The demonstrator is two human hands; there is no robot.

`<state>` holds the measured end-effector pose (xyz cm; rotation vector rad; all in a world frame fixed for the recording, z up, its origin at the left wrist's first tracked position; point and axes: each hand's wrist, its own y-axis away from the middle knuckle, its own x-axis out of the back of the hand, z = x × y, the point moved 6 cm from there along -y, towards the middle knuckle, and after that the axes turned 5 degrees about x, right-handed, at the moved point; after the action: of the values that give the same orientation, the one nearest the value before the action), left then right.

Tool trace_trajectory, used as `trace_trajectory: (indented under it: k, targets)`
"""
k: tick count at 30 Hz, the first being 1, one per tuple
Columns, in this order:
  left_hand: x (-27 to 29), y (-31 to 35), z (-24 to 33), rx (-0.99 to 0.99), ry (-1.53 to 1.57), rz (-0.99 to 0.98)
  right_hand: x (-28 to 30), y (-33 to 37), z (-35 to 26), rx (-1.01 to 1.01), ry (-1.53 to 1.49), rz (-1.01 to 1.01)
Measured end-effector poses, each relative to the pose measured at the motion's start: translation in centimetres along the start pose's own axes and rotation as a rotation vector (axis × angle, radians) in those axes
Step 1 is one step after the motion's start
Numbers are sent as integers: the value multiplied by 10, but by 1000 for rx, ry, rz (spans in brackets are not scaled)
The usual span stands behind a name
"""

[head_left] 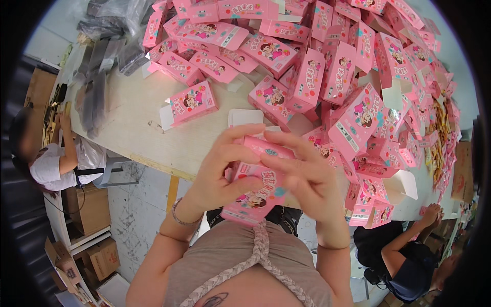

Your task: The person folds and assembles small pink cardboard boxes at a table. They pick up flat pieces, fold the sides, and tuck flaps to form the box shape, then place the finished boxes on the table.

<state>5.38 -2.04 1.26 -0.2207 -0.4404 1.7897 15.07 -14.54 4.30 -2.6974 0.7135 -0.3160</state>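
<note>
A pink cardboard box (251,209) with a cartoon print is held upright close in front of my body. My left hand (219,171) is closed around its left side, thumb across the printed front and fingers at the top end. My right hand (313,183) grips the upper right side, its fingers bent over the box's top end (270,147). What lies inside the box cannot be seen. Just beyond my fingers, a white open flap (245,117) of another box rests on the table. One pink box (193,104) with an open white end lies apart to the left.
A large heap of pink boxes (337,71), several with open flaps, covers the far and right table (138,135). Dark plastic-wrapped packs (94,102) lie at the left. Gold packets (438,146) are at far right. One person (53,163) sits left, another (409,256) right.
</note>
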Motion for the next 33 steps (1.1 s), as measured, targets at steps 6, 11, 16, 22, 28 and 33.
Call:
trace_trajectory:
  k: [6, 11, 16, 22, 28, 33]
  targets:
    - [5, 13, -23, 248, -67, 152, 7, -2, 15, 0, 262, -331]
    - [66, 8, -19, 99, -27, 654, 46, -27, -13, -101, 848, 319]
    - [45, 42, -69, 534, -185, 343, -16, 28, 80, -601, 926, -188]
    - [21, 36, -74, 510, -399, 312, -15, 50, 96, -426, 849, 53]
    - [22, 38, -87, 752, -2, 441, -20, 37, 48, -66, 427, -40]
    - [13, -2, -53, 567, 193, 378, -8, 11, 30, -26, 396, -31]
